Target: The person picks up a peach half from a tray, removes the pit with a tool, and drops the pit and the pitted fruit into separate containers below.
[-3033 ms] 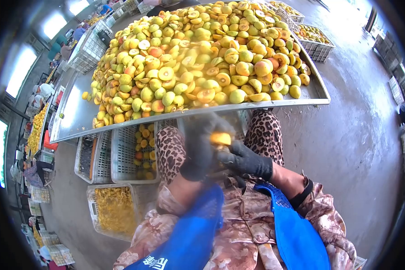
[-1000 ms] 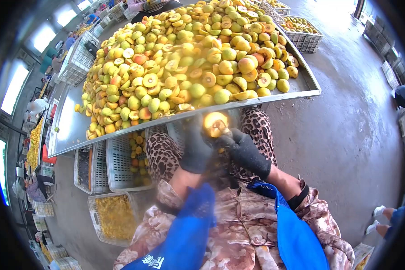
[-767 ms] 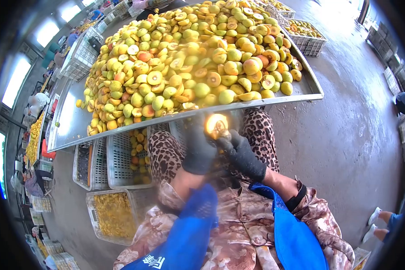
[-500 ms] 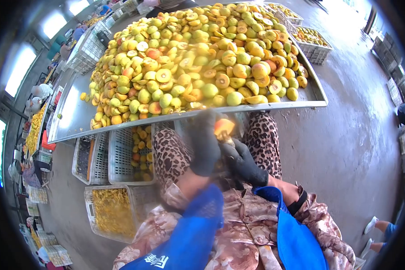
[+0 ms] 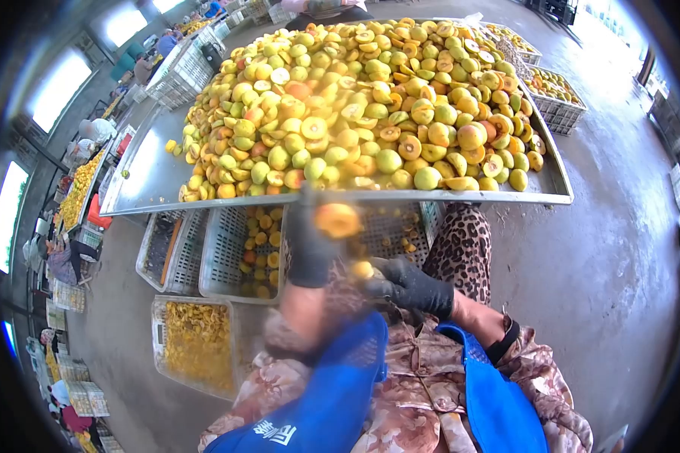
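Both my hands wear dark gloves. My left hand (image 5: 310, 241), smeared by motion, is raised just below the near edge of the metal tray (image 5: 461, 198), closed on an orange-yellow peach half (image 5: 338, 220). Lower and to the right, my right hand (image 5: 412, 287) has its fingers curled together. A small rounded yellow piece (image 5: 363, 269) shows at its fingertips, and I cannot tell what else it grips. Halved and whole yellow-green peaches (image 5: 355, 98) are heaped on the tray in front of me.
Beneath the tray stand a crate of peaches (image 5: 261, 249) and a grey crate (image 5: 166, 249). A bin of yellow scraps (image 5: 196, 340) sits on the floor at left. More peach crates (image 5: 555, 98) stand at far right. People work along tables (image 5: 79, 192) at left.
My left hand has moved left and slightly down with the peach half, away from my right hand. The right hand has shifted slightly down, with a yellow piece now showing at its fingertips.
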`<state>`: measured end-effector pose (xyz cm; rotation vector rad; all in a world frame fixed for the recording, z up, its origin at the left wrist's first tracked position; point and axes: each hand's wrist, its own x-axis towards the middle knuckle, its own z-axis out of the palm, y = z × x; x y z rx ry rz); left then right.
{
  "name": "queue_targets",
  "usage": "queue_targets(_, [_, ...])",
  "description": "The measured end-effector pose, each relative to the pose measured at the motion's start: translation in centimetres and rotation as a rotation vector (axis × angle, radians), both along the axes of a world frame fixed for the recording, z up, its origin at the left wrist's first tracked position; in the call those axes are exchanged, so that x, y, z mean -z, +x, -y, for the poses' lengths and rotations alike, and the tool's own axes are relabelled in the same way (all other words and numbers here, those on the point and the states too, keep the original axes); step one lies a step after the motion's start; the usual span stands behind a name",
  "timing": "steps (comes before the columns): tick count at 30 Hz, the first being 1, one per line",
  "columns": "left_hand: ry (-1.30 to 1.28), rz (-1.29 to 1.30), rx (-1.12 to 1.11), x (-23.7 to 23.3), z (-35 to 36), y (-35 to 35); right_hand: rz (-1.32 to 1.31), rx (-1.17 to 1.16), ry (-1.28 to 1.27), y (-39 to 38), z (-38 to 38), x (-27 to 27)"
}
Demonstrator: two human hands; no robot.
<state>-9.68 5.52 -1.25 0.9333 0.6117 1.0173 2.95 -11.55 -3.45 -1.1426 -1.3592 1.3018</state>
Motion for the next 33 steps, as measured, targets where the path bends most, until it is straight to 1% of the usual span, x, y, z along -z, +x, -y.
queue_targets(1, [0.013,0.015,-0.103,1.1,-3.2,-1.1,0.199,0.101,0.000,0.4,-0.6,1.5])
queue_targets(2, [0.255,-0.334,-0.171,2.8,-8.0,-3.3,0.397,0.205,-0.004,1.1,-1.0,4.2])
queue_targets(3, [0.478,-0.548,-0.220,3.5,-9.9,-3.9,0.595,0.302,-0.016,1.8,-0.9,5.7])
queue_targets(4, [0.690,-0.763,-0.306,3.4,-11.4,-4.2,0.963,0.182,-0.085,2.3,-0.4,4.4])
queue_targets(6, [1.116,-0.888,-0.432,3.6,-13.2,-2.0,0.820,0.284,-0.102,2.2,-1.4,4.7])
queue_targets(7, [1.236,-0.773,-0.387,3.3,-13.4,0.3,0.748,0.323,-0.124,1.7,-1.3,5.2])
queue_targets(8, [1.296,-0.736,-0.304,3.7,-13.6,2.7,0.676,0.360,-0.151,1.3,-0.9,5.5])
queue_targets(9, [1.434,-0.745,-0.215,4.1,-14.3,4.7,0.687,0.362,-0.130,1.1,-0.8,5.4])
queue_targets(11, [1.390,-1.103,0.071,8.1,-17.3,8.2,0.711,0.375,-0.078,1.2,-0.8,4.7])
queue_targets(13, [1.313,-1.147,0.095,8.4,-18.6,9.1,0.469,0.403,-0.084,2.0,0.4,5.1])
queue_targets(14, [1.279,-0.969,0.128,9.5,-20.6,9.5,0.347,0.417,-0.081,2.6,0.8,5.2])
queue_targets(15, [1.108,-0.941,0.188,5.2,-17.8,8.9,0.182,0.437,-0.093,2.9,1.2,5.0])
queue_targets(17, [0.977,-0.577,0.113,6.1,-17.3,7.8,-0.169,0.464,-0.103,2.8,1.4,4.1])
queue_targets(18, [0.536,-0.319,0.265,5.0,-15.2,7.2,-0.147,0.464,-0.132,2.9,1.1,3.5])
queue_targets(19, [0.368,-0.219,0.350,4.1,-13.1,6.0,-0.126,0.465,-0.116,2.8,0.7,3.0])
queue_targets(20, [0.310,-0.138,0.392,4.2,-11.6,5.0,-0.101,0.461,-0.095,2.6,-0.3,2.5])
queue_targets(21, [0.326,-0.109,0.381,4.2,-9.7,4.3,-0.074,0.455,-0.072,2.2,-1.3,2.1])
queue_targets(22, [0.343,-0.080,0.371,4.1,-7.9,3.5,-0.158,0.570,0.069,0.9,-2.7,1.8])
queue_targets(23, [0.435,-0.103,0.317,3.5,-5.7,3.3,-0.128,0.580,0.097,0.7,-3.4,2.1])
queue_targets(25, [0.286,-0.003,0.334,1.4,-1.7,3.1,-0.060,0.608,0.160,1.1,-4.8,3.1])
queue_targets(26, [0.042,0.116,0.396,-0.1,0.2,2.9,-0.032,0.618,0.219,1.3,-5.2,3.2])
queue_targets(27, [-0.206,0.234,0.455,-0.7,1.3,2.9,-0.054,0.622,0.180,1.2,-5.2,3.0])
queue_targets(28, [0.031,0.047,0.418,-0.1,1.3,3.1,-0.075,0.629,0.139,1.1,-4.9,2.5])
queue_targets(30, [0.333,-0.106,0.405,1.1,1.3,3.5,-0.072,0.667,0.108,1.1,-4.1,1.9])
queue_targets(32, [0.083,0.094,0.466,2.5,1.3,4.4,-0.025,0.731,0.128,1.2,-3.3,1.7])
queue_targets(33, [0.041,0.124,0.496,2.3,1.7,4.7,-0.050,0.724,0.116,1.4,-2.9,1.8])
